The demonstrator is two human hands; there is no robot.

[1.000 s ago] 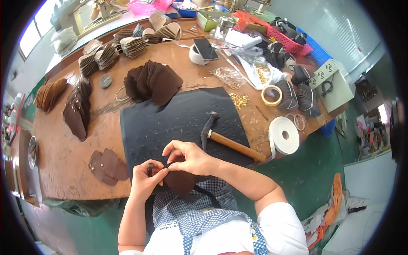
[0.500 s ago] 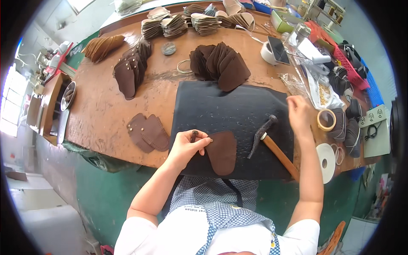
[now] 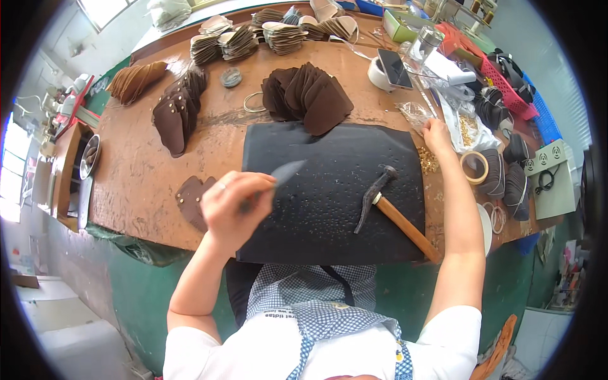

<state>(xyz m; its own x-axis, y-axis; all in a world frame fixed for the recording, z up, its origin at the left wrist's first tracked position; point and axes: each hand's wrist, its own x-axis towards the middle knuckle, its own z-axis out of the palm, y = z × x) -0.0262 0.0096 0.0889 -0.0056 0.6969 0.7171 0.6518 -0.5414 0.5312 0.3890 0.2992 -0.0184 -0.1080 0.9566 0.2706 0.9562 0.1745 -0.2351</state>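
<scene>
My left hand (image 3: 237,206), smeared by motion, is raised over the left edge of a black mat (image 3: 329,247). Its fingers grip a brown leather piece (image 3: 289,171), seen nearly edge-on and blurred; a dark shape in the palm is unclear. Beyond the mat's right edge my right hand (image 3: 437,136) is closed, fingertips together by a clear plastic bag (image 3: 413,115) and a pile of small gold metal parts (image 3: 427,160). What it holds, if anything, is hidden. A hammer (image 3: 405,225) with a wooden handle lies on the mat. Partly behind my left hand lies brown leather with metal studs (image 3: 192,201).
Stacks of dark brown leather pieces (image 3: 307,98) and studded ones (image 3: 177,117) stand farther back. Tan pieces (image 3: 136,82) lie far left. On the right are a phone (image 3: 396,68) on a white roll, a tape roll (image 3: 474,166) and a pink basket (image 3: 506,85).
My left hand has lifted the leather piece off the mat and swung it left and up. My right hand has moved slightly away from me; the gold parts now show beside it.
</scene>
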